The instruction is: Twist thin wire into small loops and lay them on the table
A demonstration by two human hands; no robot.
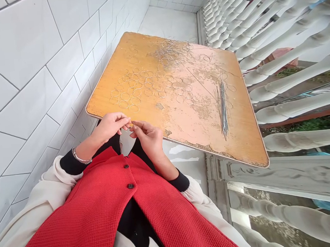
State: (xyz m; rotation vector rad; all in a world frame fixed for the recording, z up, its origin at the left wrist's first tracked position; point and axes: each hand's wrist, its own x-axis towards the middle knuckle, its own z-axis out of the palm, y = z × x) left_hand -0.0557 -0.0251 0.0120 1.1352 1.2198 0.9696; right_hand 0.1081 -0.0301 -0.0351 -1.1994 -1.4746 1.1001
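Wire rings (136, 88) lie mid-frame on the bench (179, 120); left hand (109, 128) and right hand (149, 137), nearly closed, pinch a small piece (131, 125), too fine to identify.

The left hand (111, 127) and right hand (151, 138) are held close together by the near edge of a worn table (247, 132); whatever is pinched there is too small to tell. Wire rings (136, 84) are spread across the table. Tangled wires (171, 53) are heaped beyond; straight wires (224, 111) are bundled at right.
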